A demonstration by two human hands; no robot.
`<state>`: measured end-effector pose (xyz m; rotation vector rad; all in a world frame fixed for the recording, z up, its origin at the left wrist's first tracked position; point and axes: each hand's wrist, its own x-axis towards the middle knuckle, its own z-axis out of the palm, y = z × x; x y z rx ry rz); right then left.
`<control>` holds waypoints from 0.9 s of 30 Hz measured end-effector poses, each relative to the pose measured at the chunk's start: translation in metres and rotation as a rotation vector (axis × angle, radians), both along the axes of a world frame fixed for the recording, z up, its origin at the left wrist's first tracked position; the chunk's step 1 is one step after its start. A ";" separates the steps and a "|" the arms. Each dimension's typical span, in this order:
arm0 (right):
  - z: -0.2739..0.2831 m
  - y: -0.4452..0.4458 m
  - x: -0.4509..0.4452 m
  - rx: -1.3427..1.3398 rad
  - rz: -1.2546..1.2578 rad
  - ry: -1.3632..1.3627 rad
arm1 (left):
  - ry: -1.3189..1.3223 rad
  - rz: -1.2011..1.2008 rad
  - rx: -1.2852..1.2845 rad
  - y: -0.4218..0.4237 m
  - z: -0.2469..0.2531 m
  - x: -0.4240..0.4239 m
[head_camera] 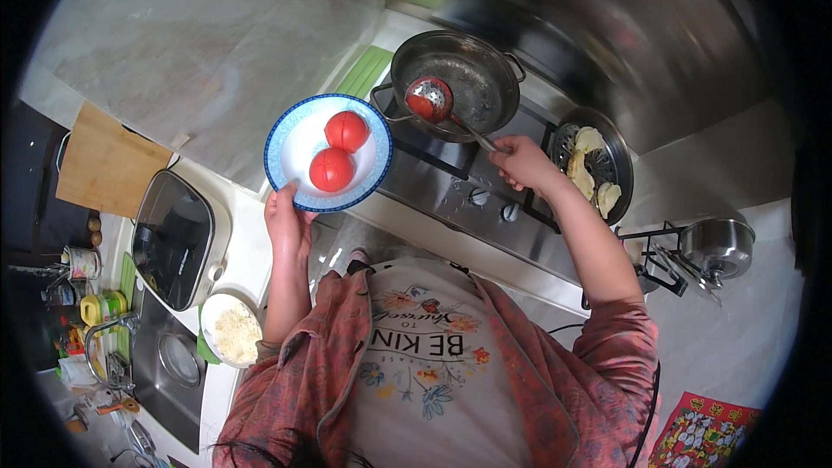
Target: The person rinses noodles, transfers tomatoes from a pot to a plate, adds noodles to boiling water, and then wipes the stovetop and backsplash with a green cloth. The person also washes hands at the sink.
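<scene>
My left hand (288, 221) grips the near rim of a blue-edged plate (292, 120). Two red tomatoes (332, 169) lie on it, their skins scored. In my right hand (523, 162) is the handle of a perforated ladle (437, 92), its bowl lowered inside a two-handled metal pan (487, 78). Red shows in and around the ladle's bowl, apparently a tomato (421, 106); whether it sits in or under the bowl is hard to tell. The pan stands on the left part of a stainless gas stove (448, 192), just right of the plate.
Right of the pan, a second pan (624, 172) holds a perforated rack with pale food pieces (589, 140). A small steel pot (718, 244) stands farther right. Leftward are a dark-lidded appliance (175, 240), a bowl of pale shreds (214, 315), a sink (162, 396) and a wooden board (110, 159).
</scene>
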<state>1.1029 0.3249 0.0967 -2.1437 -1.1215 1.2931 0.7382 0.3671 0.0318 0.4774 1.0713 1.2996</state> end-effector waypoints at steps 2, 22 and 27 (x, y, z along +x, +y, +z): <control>0.005 -0.005 0.003 -0.010 -0.058 0.053 | -0.010 -0.021 0.015 0.003 -0.003 0.001; 0.012 -0.021 0.013 0.006 -0.218 0.293 | 0.015 -0.130 0.048 0.023 -0.008 0.019; 0.047 -0.027 0.004 0.144 -0.266 0.244 | 0.005 -0.189 0.047 0.028 -0.007 0.029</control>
